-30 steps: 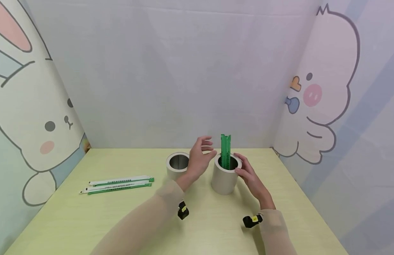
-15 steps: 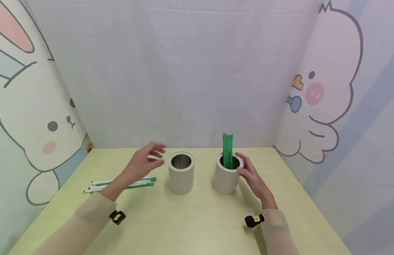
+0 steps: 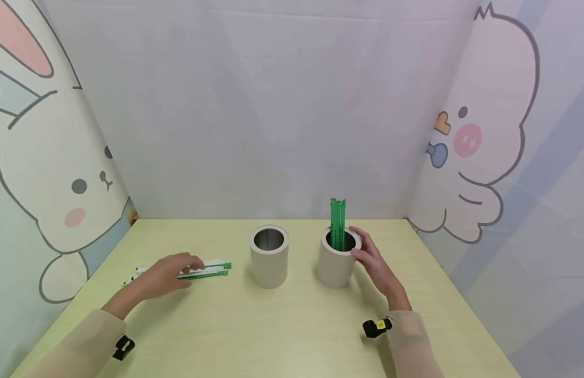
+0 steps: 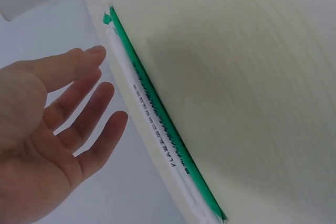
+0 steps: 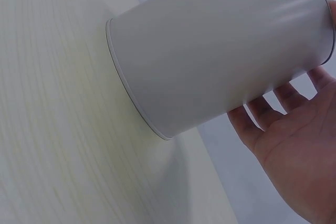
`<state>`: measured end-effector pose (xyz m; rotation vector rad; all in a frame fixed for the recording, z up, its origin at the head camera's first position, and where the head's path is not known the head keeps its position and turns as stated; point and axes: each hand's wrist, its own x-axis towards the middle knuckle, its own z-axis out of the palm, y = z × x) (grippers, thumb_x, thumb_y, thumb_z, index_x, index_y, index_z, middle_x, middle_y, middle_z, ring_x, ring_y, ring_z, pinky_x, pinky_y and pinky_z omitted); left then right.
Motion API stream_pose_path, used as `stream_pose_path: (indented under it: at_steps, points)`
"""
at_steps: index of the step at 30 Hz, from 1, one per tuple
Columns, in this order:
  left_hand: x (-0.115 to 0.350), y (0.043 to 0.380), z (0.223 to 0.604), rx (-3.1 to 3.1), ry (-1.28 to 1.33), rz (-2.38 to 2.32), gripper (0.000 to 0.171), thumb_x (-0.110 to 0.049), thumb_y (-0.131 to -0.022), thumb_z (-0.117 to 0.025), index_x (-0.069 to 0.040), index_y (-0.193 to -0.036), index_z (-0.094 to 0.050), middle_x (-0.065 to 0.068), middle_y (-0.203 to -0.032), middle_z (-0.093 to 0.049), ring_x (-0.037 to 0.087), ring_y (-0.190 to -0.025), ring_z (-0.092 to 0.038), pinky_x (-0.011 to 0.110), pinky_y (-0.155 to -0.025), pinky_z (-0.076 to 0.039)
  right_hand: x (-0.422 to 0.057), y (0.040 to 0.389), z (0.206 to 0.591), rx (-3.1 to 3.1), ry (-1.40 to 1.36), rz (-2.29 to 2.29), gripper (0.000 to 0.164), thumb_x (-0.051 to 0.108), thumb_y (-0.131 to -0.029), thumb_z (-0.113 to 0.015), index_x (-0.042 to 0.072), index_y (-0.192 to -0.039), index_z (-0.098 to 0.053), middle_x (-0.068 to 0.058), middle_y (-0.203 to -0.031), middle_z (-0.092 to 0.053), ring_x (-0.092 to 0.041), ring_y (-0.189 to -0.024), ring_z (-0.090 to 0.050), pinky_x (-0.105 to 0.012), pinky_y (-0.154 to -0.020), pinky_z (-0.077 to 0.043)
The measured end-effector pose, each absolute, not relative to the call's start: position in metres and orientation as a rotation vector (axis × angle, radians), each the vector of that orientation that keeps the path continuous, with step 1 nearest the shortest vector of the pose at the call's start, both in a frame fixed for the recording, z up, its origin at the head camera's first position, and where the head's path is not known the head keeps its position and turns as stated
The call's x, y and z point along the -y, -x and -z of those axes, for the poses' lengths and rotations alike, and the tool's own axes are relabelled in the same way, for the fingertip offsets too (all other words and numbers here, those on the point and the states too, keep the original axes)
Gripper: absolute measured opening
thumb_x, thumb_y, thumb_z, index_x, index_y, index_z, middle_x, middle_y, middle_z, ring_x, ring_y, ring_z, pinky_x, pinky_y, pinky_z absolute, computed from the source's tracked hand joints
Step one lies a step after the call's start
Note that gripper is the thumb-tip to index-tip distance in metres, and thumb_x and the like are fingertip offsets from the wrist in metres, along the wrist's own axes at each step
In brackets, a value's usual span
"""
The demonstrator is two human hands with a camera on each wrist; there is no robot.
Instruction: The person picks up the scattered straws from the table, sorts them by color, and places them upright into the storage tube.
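Observation:
Several straws in paper wrappers [image 3: 209,269], white and green, lie side by side at the left of the table. My left hand [image 3: 166,275] hovers over them with loosely bent fingers and nothing in its grasp. In the left wrist view a gap shows between its fingertips and the printed straw wrappers [image 4: 152,103]. My right hand [image 3: 377,270] holds the right-hand grey-white cylindrical holder [image 3: 334,270] by its right side, thumb and fingers at the rim. Green-wrapped straws [image 3: 338,223] stand upright in that holder. In the right wrist view, fingers press the holder's smooth wall [image 5: 210,51].
A second holder [image 3: 269,268] of the same kind stands in the middle, with no straws visible in it. The pale yellow table [image 3: 282,336] is bounded by a plain back wall [image 3: 254,115] and side panels with cartoon animals.
My left hand has moved left from between the two holders, then down over the straws lying on the table. My right hand stays at the right-hand holder.

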<state>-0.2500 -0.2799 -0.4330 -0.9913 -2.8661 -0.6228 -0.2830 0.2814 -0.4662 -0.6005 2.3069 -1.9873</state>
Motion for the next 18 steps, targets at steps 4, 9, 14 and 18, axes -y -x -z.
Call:
stream_pose_path:
  at_steps: [4,9,14,18]
  points:
    - [0.288,0.254,0.443,2.907,0.974,0.470,0.037,-0.001,-0.085,-0.087,-0.015,-0.115,-0.071,-0.005,-0.104,-0.068,0.022,-0.095,-0.068,0.039,-0.080,-0.059,-0.282,0.284,0.467,-2.299,0.604,1.993,0.061,0.023,-0.113,-0.044,0.017,-0.169,-0.020,-0.016,-0.172,-0.022,-0.036,-0.156,-0.024,-0.068,-0.124,-0.021]
    - [0.292,0.258,0.450,2.920,0.958,0.413,0.032,0.000,-0.087,-0.084,-0.017,-0.112,-0.073,-0.007,-0.101,-0.066,0.017,-0.091,-0.065,0.039,-0.079,-0.057,-0.282,0.285,0.467,-2.297,0.594,1.995,0.062,0.025,-0.113,-0.045,0.017,-0.169,-0.019,-0.017,-0.172,-0.020,-0.039,-0.156,-0.023,-0.069,-0.124,-0.019]
    - [0.292,0.262,0.453,2.942,0.946,0.395,0.033,0.003,-0.087,-0.083,-0.018,-0.111,-0.075,-0.007,-0.099,-0.065,0.015,-0.089,-0.063,0.038,-0.077,-0.056,-0.281,0.284,0.466,-2.287,0.586,2.004,0.062,0.026,-0.113,-0.045,0.016,-0.168,-0.019,-0.016,-0.173,-0.020,-0.039,-0.157,-0.022,-0.069,-0.125,-0.018]
    - [0.291,0.262,0.455,2.932,0.962,0.396,0.034,0.003,-0.086,-0.083,-0.019,-0.110,-0.074,-0.007,-0.098,-0.065,0.012,-0.087,-0.060,0.036,-0.076,-0.055,-0.281,0.284,0.466,-2.286,0.583,2.008,0.062,0.024,-0.113,-0.044,0.016,-0.168,-0.019,-0.016,-0.172,-0.022,-0.038,-0.156,-0.023,-0.069,-0.125,-0.019]
